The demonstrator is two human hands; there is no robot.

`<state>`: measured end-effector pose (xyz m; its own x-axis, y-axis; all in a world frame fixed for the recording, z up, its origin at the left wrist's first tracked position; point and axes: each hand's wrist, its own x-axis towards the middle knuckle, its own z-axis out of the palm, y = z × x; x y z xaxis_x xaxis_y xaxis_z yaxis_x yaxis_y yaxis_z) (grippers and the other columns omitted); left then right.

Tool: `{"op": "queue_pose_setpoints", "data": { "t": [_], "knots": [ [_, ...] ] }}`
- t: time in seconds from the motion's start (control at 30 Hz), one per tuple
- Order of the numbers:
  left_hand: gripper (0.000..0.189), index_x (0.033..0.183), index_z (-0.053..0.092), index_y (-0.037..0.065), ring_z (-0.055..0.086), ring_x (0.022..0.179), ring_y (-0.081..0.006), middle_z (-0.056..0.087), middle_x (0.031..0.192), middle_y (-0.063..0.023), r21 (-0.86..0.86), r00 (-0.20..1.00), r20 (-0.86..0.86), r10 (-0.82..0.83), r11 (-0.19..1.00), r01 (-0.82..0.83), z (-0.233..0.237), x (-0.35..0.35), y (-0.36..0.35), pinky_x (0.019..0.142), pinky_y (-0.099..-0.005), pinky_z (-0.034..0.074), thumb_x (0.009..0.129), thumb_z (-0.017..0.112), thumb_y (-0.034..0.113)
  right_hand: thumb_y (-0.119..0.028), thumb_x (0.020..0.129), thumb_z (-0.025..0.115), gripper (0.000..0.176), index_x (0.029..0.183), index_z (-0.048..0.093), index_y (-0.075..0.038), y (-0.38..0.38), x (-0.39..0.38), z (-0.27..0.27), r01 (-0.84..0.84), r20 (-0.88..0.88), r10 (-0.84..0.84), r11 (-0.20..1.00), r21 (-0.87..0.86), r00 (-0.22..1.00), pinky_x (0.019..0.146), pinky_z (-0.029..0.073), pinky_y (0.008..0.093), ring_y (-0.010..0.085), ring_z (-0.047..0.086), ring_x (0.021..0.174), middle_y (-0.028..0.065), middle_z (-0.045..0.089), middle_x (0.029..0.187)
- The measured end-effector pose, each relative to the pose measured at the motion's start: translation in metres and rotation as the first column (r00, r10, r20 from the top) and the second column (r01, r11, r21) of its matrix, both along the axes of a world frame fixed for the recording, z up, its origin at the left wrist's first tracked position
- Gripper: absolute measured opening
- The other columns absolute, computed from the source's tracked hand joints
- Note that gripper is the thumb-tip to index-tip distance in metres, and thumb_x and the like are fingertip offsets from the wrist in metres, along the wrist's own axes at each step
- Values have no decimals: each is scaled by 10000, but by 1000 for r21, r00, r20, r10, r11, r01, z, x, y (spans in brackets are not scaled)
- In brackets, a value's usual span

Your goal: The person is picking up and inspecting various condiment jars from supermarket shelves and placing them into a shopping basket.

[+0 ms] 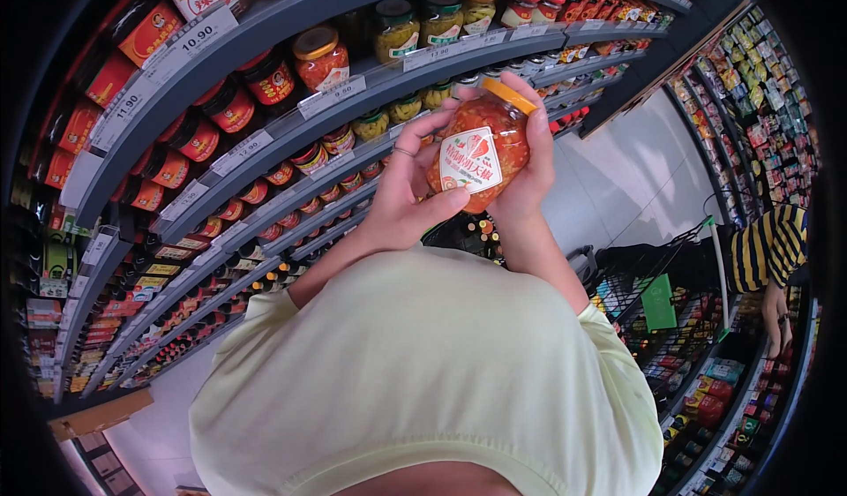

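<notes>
Both hands hold one glass jar of red chopped chili (476,156) with an orange lid, tilted, its white label facing up toward the camera. My left hand (410,183) wraps the jar's left and lower side, its thumb at the label's bottom edge and a ring on one finger. Around the jar's right side and near the lid is my right hand (527,165). A similar orange-lidded jar (321,58) stands on the shelf beyond, beside dark jars with red labels (266,77) and jars of green pickles (396,31).
Curved shelves with price tags (331,96) fill the left and front. At the right, a person in a striped top (769,247) is near a shopping cart (721,275) with a green panel (658,303). More stocked shelves (750,81) line the far right; pale floor tiles (609,178) show between.
</notes>
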<state>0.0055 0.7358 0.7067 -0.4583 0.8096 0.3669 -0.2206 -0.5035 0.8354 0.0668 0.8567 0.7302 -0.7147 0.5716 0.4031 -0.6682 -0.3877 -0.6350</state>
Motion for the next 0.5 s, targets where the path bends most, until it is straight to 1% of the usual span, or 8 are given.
{"op": "queue_pose_setpoints", "data": {
  "t": [0.13, 0.17, 0.23, 0.33, 0.4, 0.43, 0.47, 0.5],
  "knots": [
    [768, 1425, 257, 47, 437, 1254, -232, 380, 1387, -137, -78, 994, -89, -55, 996, 48, 3, -11, 0, 995, -355, 417, 811, 710, 137, -339, 926, 488, 463, 1242, 399, -13, 4, 1, -2, 29, -33, -30, 999, -31, 999, 871, 511, 423, 361, 602, 1012, 261, 563, 1117],
    [768, 1425, 257, 47, 437, 1254, -232, 380, 1387, -137, -80, 995, -87, -57, 996, 50, 6, -15, -2, 995, -355, 417, 811, 710, 137, -327, 927, 488, 454, 1240, 398, -10, 5, 2, 0, 55, -45, -54, 998, 7, 997, 870, 511, 421, 357, 602, 1011, 255, 565, 1113],
    [750, 1430, 297, 64, 464, 1236, -239, 372, 1401, -133, -209, 920, -391, -25, 976, -63, 11, -23, -6, 964, -354, 457, 808, 710, 121, -314, 927, 489, 446, 1238, 398, -8, 6, 2, 1, 79, -55, -77, 996, 42, 995, 869, 512, 418, 353, 602, 1010, 248, 567, 1109],
    [733, 1423, 333, 74, 498, 1198, -229, 371, 1406, -125, -161, 948, -312, 59, 980, -114, 18, -12, -5, 971, -368, 461, 797, 713, 109, -291, 925, 496, 434, 1233, 395, -2, 6, 2, 1, 50, -66, -50, 999, -1, 997, 859, 517, 426, 348, 606, 1005, 245, 570, 1102],
    [756, 1418, 333, 51, 484, 1211, -233, 383, 1393, -132, -162, 950, -298, 90, 976, -143, 17, -10, -3, 978, -366, 445, 778, 729, 120, -362, 952, 437, 445, 1249, 408, -32, 7, 2, 1, 195, 49, -201, 975, 108, 978, 880, 497, 446, 350, 572, 1051, 234, 551, 1153],
    [781, 1413, 334, 28, 469, 1223, -236, 395, 1381, -140, -165, 951, -284, 120, 971, -172, 16, -10, -3, 984, -365, 429, 758, 745, 132, -362, 952, 437, 445, 1249, 408, -32, 8, 1, -1, 198, 47, -204, 974, 108, 978, 880, 497, 446, 350, 572, 1051, 234, 551, 1153],
    [781, 1413, 334, 28, 469, 1223, -236, 395, 1381, -140, -164, 951, -286, 117, 972, -169, 19, -9, -4, 984, -365, 429, 758, 745, 132, -309, 945, 473, 429, 1256, 405, -22, 10, 0, -6, 292, 59, -308, 938, 189, 950, 889, 491, 418, 315, 573, 1053, 220, 553, 1156],
    [817, 1422, 322, 43, 467, 1226, -244, 374, 1394, -141, -148, 812, -555, 182, 939, -311, 24, -9, -6, 995, -372, 422, 732, 755, 107, -256, 938, 510, 421, 1263, 401, -12, 11, 0, -6, 379, 62, -409, 885, 270, 911, 899, 485, 389, 280, 574, 1055, 207, 555, 1159]
  ]
}}
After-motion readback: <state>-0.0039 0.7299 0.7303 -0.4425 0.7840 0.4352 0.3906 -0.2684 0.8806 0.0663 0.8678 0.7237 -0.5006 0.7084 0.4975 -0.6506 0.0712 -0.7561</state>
